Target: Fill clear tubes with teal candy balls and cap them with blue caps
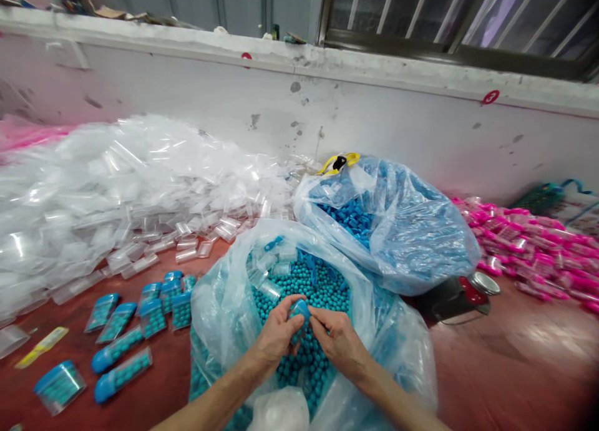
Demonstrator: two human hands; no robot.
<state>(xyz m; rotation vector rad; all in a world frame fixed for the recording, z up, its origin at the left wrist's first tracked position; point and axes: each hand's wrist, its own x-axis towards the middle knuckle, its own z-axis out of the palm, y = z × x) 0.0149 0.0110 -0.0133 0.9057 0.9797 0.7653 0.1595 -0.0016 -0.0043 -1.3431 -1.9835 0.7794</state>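
Over an open plastic bag (pixel 224 281) of small teal balls (pixel 311 362), my left hand (pixel 279 331) is closed around a small container with a blue cap (pixel 300 309). The fingertips of my right hand (pixel 334 334) are pinched together at the cap's right side. Most of the container's body is hidden by my left fingers. Inside the bag, several clear empty containers (pixel 270 290) lie on the balls at the upper left. Several filled containers with blue caps (pixel 152 317) lie on the red table to the left.
A heap of clear containers (pixel 140 188) covers the back left. Behind the ball bag is a bag of blue parts (pixel 416 231). Pink-capped containers (pixel 538 244) are piled at the right, near a metal-lidded jar (pixel 484 284). A yellow strip (pixel 42 347) lies on the red table (pixel 524 368).
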